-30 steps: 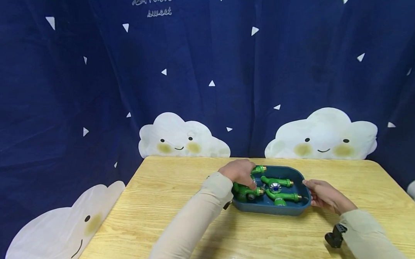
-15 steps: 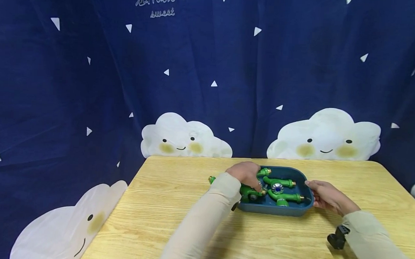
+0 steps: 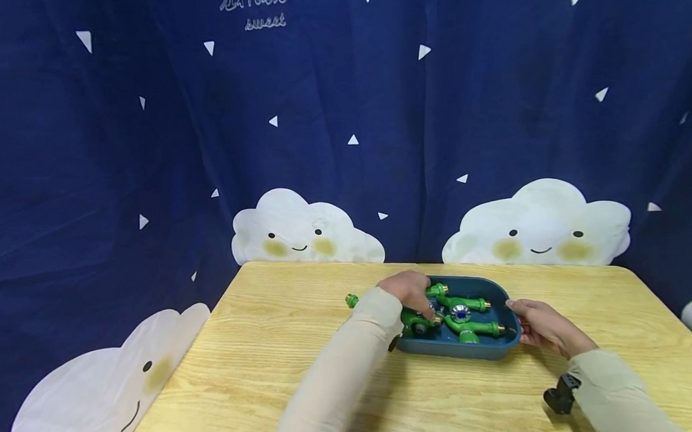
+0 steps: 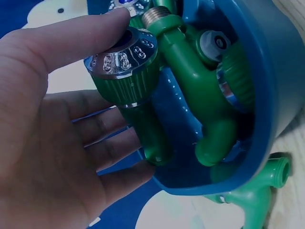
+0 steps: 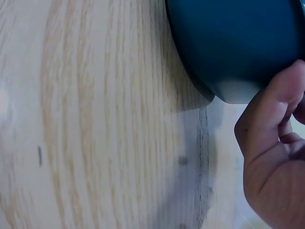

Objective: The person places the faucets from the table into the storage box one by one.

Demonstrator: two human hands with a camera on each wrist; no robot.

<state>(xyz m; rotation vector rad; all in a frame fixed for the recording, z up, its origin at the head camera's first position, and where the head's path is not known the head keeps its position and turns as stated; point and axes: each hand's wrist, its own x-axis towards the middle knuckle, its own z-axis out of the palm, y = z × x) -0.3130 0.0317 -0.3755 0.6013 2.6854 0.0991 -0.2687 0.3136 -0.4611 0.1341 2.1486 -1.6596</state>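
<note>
A blue basin [image 3: 462, 350] holds several green taps, such as one tap [image 3: 477, 327] near its front and another tap [image 4: 190, 76] beside my left hand. My left hand [image 3: 406, 291] reaches into the basin's left end. In the left wrist view it grips a green tap [image 4: 138, 88], thumb over the chrome-and-blue knob and fingers behind the body. My right hand [image 3: 547, 324] pinches the basin's right rim between thumb and fingers; the right wrist view shows the thumb against the outer wall [image 5: 233, 47].
Left of the basin, a green tap [image 4: 257, 191] lies on the wooden table [image 3: 271, 341], partly hidden by my left sleeve in the head view. A dark blue curtain [image 3: 329, 73] with clouds hangs behind the table's back edge. Each wrist carries a small black device.
My left hand has shifted slightly right over the basin, and the end of the tap on the table has come out from behind the sleeve. My right hand keeps its place on the rim.
</note>
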